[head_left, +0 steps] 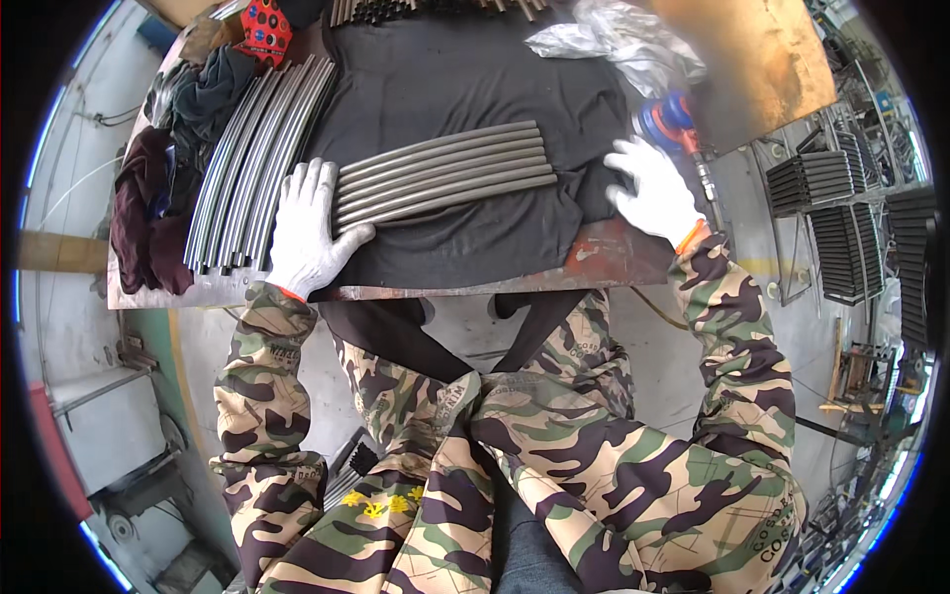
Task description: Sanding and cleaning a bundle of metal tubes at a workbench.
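Both my hands wear white knitted gloves. My left hand (313, 233) lies flat with the thumb spread, at the left ends of a row of dull grey metal tubes (445, 176). The tubes lie side by side on a black cloth (435, 79). Along its other side is a stack of shinier metal tubes (259, 158), running away from me. My right hand (648, 186) is over the cloth's right edge, fingers apart and slightly bent, with nothing visible in it. Just beyond it sits a blue and red air sander (669, 123) with a metal hose fitting (706, 183); whether they touch, I cannot tell.
Dark rags (146, 213) are heaped at the table's left end, near a red patterned box (265, 32). Crumpled clear plastic (618, 48) and a brown board (757, 59) are at the far right. More tubes (426, 10) line the back. Racks of dark tubes (841, 238) stand off to the right.
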The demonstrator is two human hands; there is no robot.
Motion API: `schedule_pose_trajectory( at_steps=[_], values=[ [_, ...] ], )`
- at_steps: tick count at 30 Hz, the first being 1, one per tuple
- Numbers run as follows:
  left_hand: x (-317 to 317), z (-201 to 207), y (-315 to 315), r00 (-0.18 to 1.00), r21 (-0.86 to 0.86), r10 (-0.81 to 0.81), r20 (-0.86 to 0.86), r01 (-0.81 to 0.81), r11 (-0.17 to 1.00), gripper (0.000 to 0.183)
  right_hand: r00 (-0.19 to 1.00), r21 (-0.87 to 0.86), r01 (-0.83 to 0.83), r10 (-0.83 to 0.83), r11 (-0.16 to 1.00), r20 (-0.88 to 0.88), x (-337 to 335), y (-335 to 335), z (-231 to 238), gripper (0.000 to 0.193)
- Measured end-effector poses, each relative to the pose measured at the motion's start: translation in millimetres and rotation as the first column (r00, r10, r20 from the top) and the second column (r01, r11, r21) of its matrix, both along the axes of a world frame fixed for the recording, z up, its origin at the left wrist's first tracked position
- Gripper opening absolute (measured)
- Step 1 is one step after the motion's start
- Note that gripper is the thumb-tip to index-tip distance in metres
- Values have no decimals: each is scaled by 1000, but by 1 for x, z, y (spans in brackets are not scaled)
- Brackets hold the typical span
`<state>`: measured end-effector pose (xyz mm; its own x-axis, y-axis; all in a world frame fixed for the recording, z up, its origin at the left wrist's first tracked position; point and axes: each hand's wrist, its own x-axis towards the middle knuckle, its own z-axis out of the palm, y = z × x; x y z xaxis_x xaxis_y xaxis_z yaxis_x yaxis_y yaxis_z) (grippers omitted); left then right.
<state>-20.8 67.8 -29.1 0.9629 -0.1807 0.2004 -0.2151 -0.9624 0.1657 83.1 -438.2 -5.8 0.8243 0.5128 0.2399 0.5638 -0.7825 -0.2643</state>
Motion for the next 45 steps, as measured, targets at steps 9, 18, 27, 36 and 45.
schedule_pose_trajectory(
  at_steps=[9, 18, 27, 36, 45],
  values=[
    [0, 5, 1, 999, -118, -12, -49, 6, 993, 105, 995, 296, -87, 71, 951, 65, 17, 33, 58, 38],
    [-5, 10, -2, 999, -200, 28, -46, -37, 979, 102, 994, -615, 98, -101, 782, 30, 264, -3, 50, 64],
    [7, 10, -15, 1000, -225, -7, 9, 9, 974, 102, 868, 28, 360, -346, 933, 356, 302, -99, 63, 42],
    [-1, 5, -5, 986, -130, 24, 167, -3, 991, 69, 953, 470, -122, 236, 874, -192, 103, 95, 168, 54],
    [5, -5, 0, 976, -307, 24, 217, 45, 951, 64, 912, -154, -406, 410, 901, -5, -23, 300, 0, 68]
  ],
)
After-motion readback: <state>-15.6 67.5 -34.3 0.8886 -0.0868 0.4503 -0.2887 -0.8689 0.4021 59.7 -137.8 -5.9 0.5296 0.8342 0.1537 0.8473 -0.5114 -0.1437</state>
